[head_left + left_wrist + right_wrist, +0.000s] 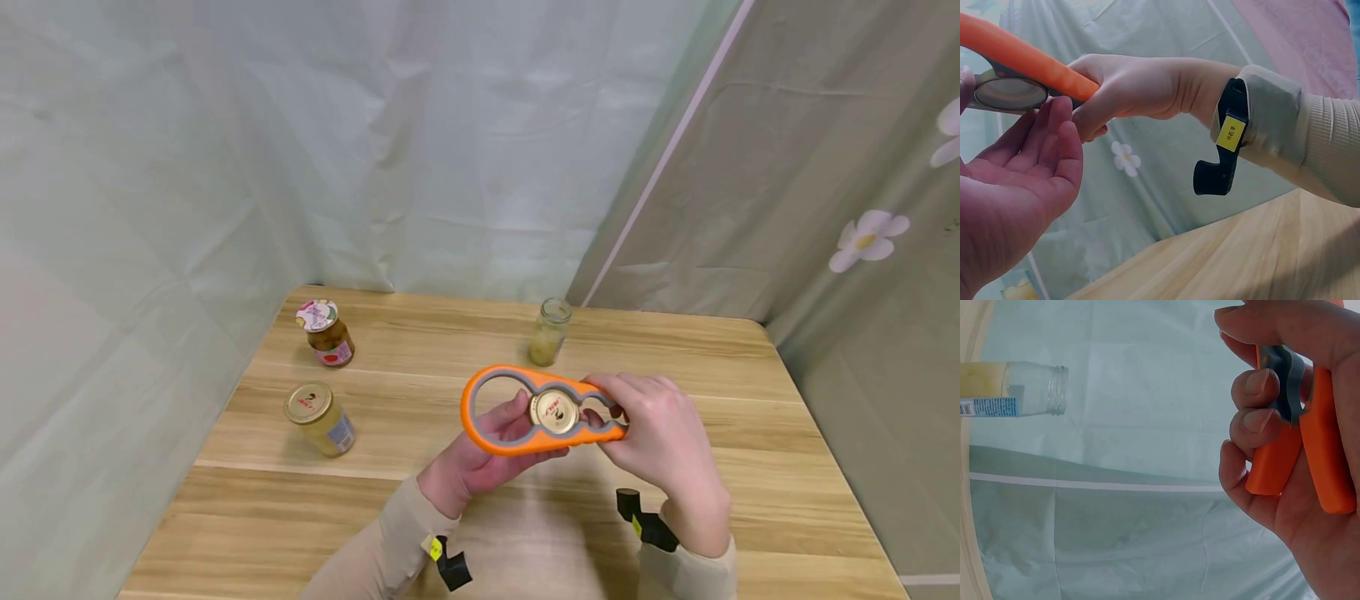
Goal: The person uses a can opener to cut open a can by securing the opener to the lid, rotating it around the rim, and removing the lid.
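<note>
An orange jar opener point(501, 450) with grey-lined holes is held at its narrow end by my right hand point(663, 429), fingers curled round both handles. Its middle hole surrounds a gold metal lid point(555, 411). In the left wrist view the lid's underside point(1011, 94) shows, with no jar beneath it. From below, my left hand point(487, 458) reaches up, palm facing upward. Its thumb point(513, 408) is at the lid's left edge and its fingertips point(1060, 109) are at the opposite edge, pinching it lightly. The right wrist view shows the opener's handles point(1329, 450) inside my right hand.
An open glass jar point(550, 337) with pale contents stands behind the opener. At the left of the wooden table point(247, 508) are a gold-lidded jar point(322, 421) and a dark jar with a patterned lid point(327, 333). Pale curtains point(465, 150) hang behind the table.
</note>
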Tool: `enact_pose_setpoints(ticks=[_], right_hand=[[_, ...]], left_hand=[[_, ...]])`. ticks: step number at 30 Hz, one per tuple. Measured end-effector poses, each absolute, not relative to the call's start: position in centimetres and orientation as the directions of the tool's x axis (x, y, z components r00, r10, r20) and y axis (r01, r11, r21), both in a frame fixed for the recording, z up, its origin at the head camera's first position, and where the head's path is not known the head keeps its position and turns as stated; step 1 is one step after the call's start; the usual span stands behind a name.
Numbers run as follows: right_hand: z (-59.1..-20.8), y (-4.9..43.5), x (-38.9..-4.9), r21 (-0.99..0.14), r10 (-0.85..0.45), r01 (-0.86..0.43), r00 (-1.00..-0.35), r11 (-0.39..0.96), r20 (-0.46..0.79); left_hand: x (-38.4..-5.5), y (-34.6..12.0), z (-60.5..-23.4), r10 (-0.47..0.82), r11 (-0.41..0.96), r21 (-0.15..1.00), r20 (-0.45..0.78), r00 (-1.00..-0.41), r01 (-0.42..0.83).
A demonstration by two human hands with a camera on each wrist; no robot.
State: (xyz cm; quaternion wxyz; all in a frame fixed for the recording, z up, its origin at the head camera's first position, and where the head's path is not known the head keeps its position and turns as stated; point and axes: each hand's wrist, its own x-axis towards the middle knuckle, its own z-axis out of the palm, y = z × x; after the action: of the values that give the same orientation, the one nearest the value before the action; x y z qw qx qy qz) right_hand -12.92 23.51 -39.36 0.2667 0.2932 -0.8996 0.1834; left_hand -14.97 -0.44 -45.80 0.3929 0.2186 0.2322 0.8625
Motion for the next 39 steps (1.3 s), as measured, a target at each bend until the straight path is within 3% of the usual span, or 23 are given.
enact_pose_setpoints(ticks=[6, 12, 18, 29, 39], right_hand=[[-39.39, 23.41, -12.94, -0.163, -0.43, -0.623, -0.682, 0.765, 0.592], [-39.36, 23.32, -12.95, -0.166, -0.434, -0.627, -0.683, 0.761, 0.588], [-39.44, 23.26, -12.97, -0.17, -0.437, -0.625, -0.69, 0.762, 0.578], [-39.47, 23.02, -13.13, -0.172, -0.449, -0.648, -0.67, 0.742, 0.591], [-39.03, 23.6, -12.81, -0.177, -0.41, -0.629, -0.668, 0.757, 0.621]], left_hand=[[-15.1, -0.34, -45.93, 0.8, -0.559, 0.609, 0.216, -0.56, -0.563], [-15.14, -0.43, -45.97, 0.802, -0.552, 0.613, 0.205, -0.561, -0.565], [-15.43, -0.18, -45.94, 0.803, -0.561, 0.645, 0.274, -0.529, -0.518], [-15.18, -0.8, -46.08, 0.796, -0.578, 0.59, 0.255, -0.549, -0.563], [-15.71, -0.85, -46.35, 0.705, -0.594, 0.668, 0.165, -0.689, -0.448]])
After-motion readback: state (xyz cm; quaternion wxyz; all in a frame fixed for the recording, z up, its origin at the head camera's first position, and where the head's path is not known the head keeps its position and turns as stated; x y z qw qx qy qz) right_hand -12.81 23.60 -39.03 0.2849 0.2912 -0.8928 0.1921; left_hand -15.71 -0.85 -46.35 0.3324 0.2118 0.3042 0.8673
